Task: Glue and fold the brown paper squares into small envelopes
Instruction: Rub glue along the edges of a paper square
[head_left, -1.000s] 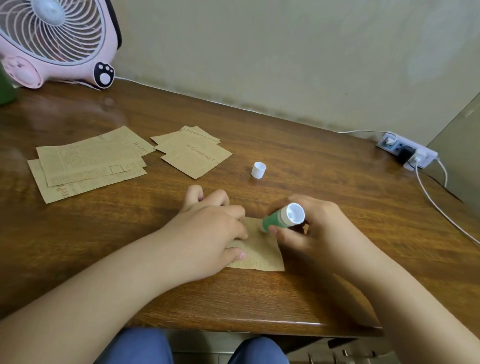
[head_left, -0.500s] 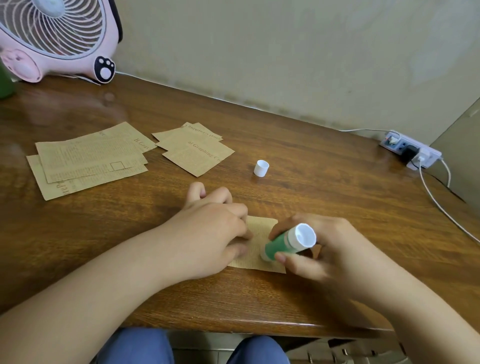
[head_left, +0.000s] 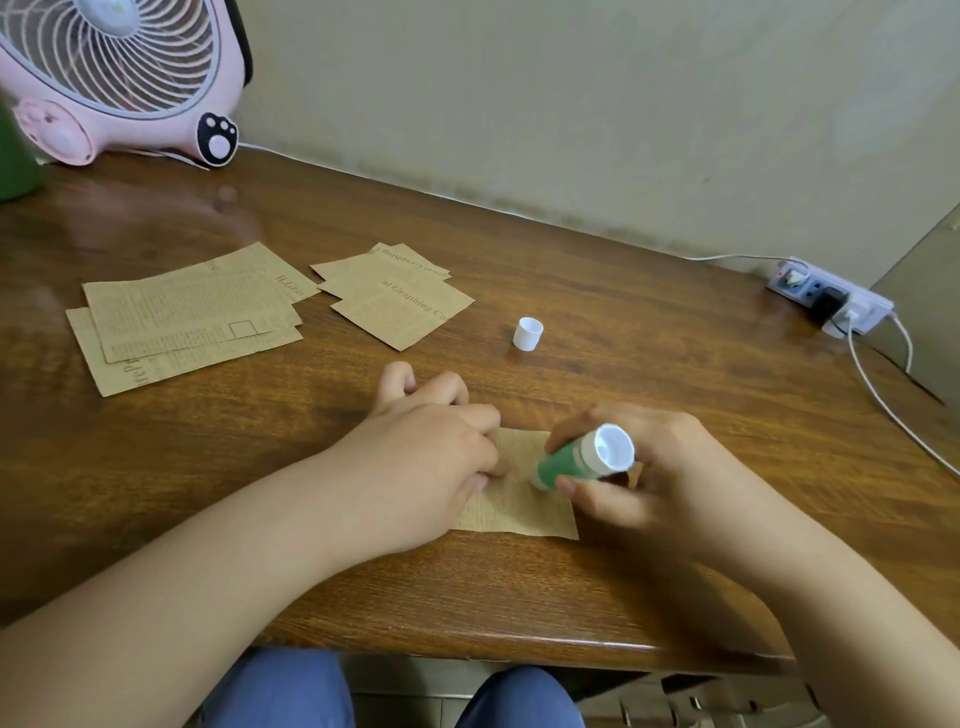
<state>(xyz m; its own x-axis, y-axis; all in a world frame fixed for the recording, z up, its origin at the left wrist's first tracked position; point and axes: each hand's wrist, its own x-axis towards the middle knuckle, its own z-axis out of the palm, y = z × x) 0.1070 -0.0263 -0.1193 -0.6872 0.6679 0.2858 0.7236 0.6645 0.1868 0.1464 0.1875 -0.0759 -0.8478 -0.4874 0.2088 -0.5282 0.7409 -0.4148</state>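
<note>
- The brown paper square (head_left: 519, 499) lies flat on the wooden table (head_left: 623, 322), near the table edge that is closest to the person; I take this square as the landmark
- The left hand (head_left: 431, 457) rests on the left part of the square, with the fingers curled and the fingertips pressing the paper down; it grasps nothing that I can see
- The right hand (head_left: 649, 478) is just right of the square and holds the green glue stick (head_left: 566, 462), with thumb and fingers closed around the tube
- The glue stick is tilted; its lower end touches the square near the middle, and its white bottom end points up toward the camera
- The white cap (head_left: 528, 333) of the glue stick stands alone on the table behind the square, well apart from it
- A small stack of brown squares (head_left: 400, 301) with printed text lies behind the square and to the left
- A stack of larger brown sheets (head_left: 187, 317) lies further left of that small stack, far from the square
- A pink fan (head_left: 114, 78) stands at the far left corner of the table, well behind the square
- A white power strip (head_left: 831, 299) with a cable lies far behind the square to the right, near the wall
</note>
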